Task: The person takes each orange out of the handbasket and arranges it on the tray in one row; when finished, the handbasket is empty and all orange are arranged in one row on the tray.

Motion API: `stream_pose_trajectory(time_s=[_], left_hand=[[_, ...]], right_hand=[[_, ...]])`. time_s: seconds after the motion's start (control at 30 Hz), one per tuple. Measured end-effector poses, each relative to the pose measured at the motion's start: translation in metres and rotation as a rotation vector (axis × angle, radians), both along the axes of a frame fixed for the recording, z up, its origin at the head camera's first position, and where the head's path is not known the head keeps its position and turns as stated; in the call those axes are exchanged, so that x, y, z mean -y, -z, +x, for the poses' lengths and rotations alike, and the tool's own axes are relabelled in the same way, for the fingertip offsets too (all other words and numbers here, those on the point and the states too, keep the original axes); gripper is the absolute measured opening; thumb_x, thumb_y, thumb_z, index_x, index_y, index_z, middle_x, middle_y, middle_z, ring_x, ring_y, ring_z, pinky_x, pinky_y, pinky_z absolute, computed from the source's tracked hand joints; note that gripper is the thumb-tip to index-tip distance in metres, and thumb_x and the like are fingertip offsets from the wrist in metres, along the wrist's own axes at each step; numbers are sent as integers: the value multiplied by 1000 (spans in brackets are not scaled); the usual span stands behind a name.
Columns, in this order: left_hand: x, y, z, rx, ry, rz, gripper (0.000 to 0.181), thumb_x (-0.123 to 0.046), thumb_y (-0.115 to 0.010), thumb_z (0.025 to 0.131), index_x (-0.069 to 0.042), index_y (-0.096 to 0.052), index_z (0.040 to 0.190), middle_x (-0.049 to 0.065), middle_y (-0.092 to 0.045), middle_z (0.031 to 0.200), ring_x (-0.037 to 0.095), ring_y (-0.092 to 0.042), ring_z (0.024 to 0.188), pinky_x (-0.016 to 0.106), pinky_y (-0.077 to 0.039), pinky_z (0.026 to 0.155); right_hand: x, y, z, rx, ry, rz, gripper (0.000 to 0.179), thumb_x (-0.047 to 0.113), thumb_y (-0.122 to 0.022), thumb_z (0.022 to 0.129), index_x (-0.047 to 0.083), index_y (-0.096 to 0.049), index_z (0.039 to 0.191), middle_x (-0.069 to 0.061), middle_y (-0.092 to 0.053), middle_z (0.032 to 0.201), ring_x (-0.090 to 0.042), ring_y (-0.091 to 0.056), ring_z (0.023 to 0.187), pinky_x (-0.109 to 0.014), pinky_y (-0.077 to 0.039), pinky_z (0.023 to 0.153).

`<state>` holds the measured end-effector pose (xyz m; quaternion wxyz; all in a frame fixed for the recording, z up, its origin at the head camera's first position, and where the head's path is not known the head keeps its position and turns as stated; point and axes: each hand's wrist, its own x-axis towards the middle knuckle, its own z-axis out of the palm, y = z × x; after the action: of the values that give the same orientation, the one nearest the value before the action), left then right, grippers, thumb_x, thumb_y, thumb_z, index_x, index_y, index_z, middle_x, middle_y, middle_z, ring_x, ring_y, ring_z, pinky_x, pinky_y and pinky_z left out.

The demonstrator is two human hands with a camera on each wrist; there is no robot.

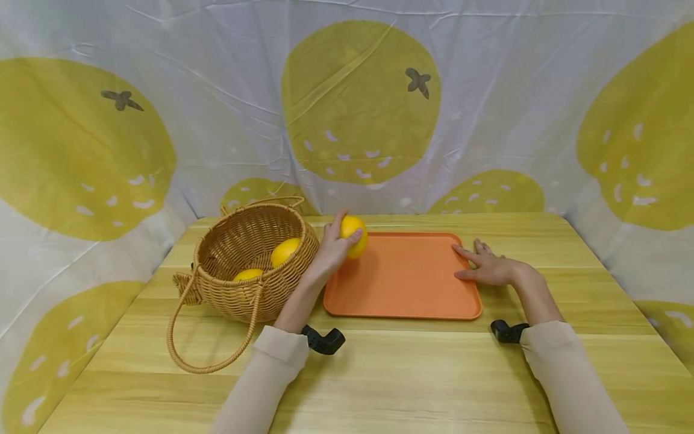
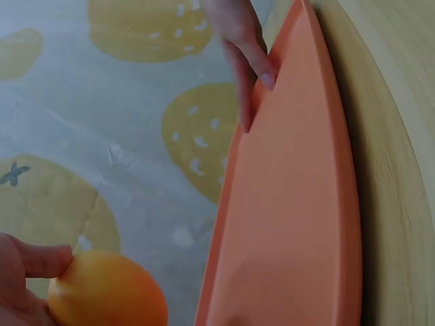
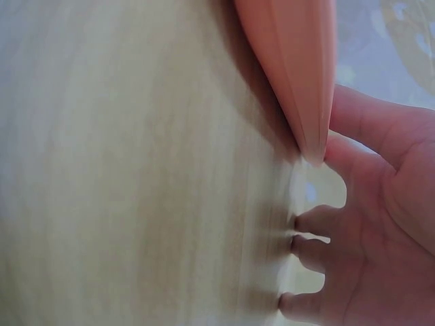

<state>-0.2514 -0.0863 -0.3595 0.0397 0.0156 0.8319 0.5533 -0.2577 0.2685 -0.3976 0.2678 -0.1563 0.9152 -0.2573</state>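
My left hand holds a smooth yellow-orange round fruit above the left end of an orange rectangular tray. In the left wrist view, the thumb rests on one side of this fruit; the other fingers are mostly out of frame. At the tray's right end, my right hand is spread, thumb and forefinger on the rim. Its other fingertips touch the tabletop in the right wrist view. A wicker basket stands left of the tray, with two similar fruits, one higher and one lower, inside.
The basket's looped handle hangs down in front onto the wooden table. Behind the table hangs a pale cloth printed with large yellow fruits. Black devices sit at both wrists.
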Motion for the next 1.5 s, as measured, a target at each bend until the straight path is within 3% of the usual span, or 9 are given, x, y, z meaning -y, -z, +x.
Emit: stream_pose_trajectory(time_s=[0.13, 0.37, 0.57, 1.03, 1.3, 1.5], left_hand=[[-2, 11, -8, 27, -17, 7, 66, -29, -56, 107, -18, -26, 165, 26, -34, 151, 38, -48, 128, 51, -43, 107], [-4, 33, -20, -30, -71, -94, 68, -30, -59, 105, -18, -29, 164, 28, -38, 148, 41, -47, 128, 54, -41, 106], [-6, 43, -22, -55, -57, -129, 66, -30, -58, 106, -12, -30, 163, 30, -37, 151, 44, -44, 133, 58, -38, 110], [-7, 51, -25, -99, -92, -198, 66, -37, -55, 107, -10, -30, 162, 30, -38, 152, 44, -41, 139, 59, -36, 114], [-6, 51, -25, -105, -85, -231, 78, -33, -66, 100, -8, -26, 163, 30, -37, 153, 45, -41, 140, 61, -37, 114], [-6, 53, -25, -111, -85, -235, 78, -34, -64, 101, -10, -25, 164, 28, -35, 155, 44, -40, 142, 60, -36, 115]], right_hand=[[-1, 1, 0, 7, 2, -18, 91, 52, -56, 104, 8, -7, 167, -39, 24, 162, -56, 25, 150, -80, 15, 111], [-1, 2, -1, 4, -4, -11, 89, 48, -56, 105, 6, -7, 166, -40, 25, 161, -57, 25, 149, -80, 15, 110], [0, 0, 0, 1, 1, 5, 88, 44, -57, 105, 4, -7, 166, -41, 23, 161, -58, 23, 149, -81, 13, 111], [2, 0, 1, 12, 5, -5, 86, 44, -55, 106, 5, -7, 166, -40, 24, 161, -57, 25, 150, -80, 15, 111], [1, 2, 1, 2, 8, -5, 86, 44, -55, 106, 5, -8, 166, -40, 23, 162, -57, 24, 150, -80, 15, 111], [0, 1, 0, -6, 6, -3, 86, 44, -56, 106, 4, -9, 166, -41, 22, 162, -58, 23, 150, -80, 13, 112]])
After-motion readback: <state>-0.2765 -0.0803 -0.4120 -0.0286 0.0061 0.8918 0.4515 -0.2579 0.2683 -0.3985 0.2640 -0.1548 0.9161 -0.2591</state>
